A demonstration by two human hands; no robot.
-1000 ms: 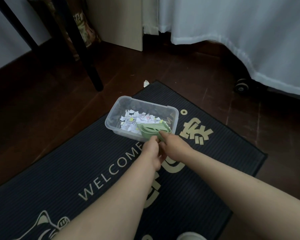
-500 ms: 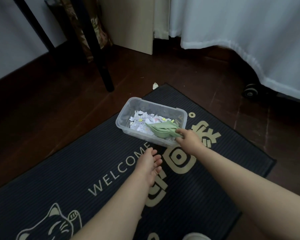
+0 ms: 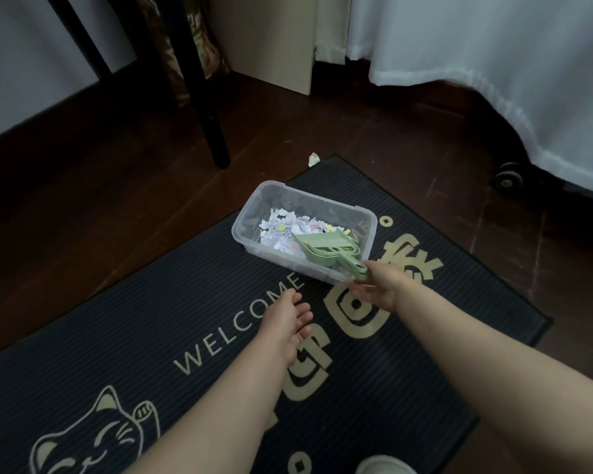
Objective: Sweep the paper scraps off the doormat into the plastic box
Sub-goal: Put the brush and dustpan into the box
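A clear plastic box (image 3: 254, 210) sits on the dark doormat (image 3: 151, 319) and holds a heap of paper scraps (image 3: 281, 230). A green dustpan and brush set (image 3: 326, 249) lies in the box, its handle sticking out over the near right rim. My right hand (image 3: 379, 283) is at the handle's end, fingers loosely spread; whether it still grips the handle is unclear. My left hand (image 3: 288, 319) hovers open over the mat, near the word WELCOME, holding nothing. One paper scrap (image 3: 313, 159) lies on the wooden floor just beyond the mat's far corner.
A black furniture leg (image 3: 213, 131) stands on the dark wooden floor left of the mat's far corner. A white curtain (image 3: 493, 63) hangs at the right with a caster wheel (image 3: 509, 179) beneath it. A beige panel (image 3: 271, 39) stands behind.
My left hand let go of the green set and drew back toward me, opening over the mat. My right hand settled the dustpan and brush into the box and loosened on the handle.
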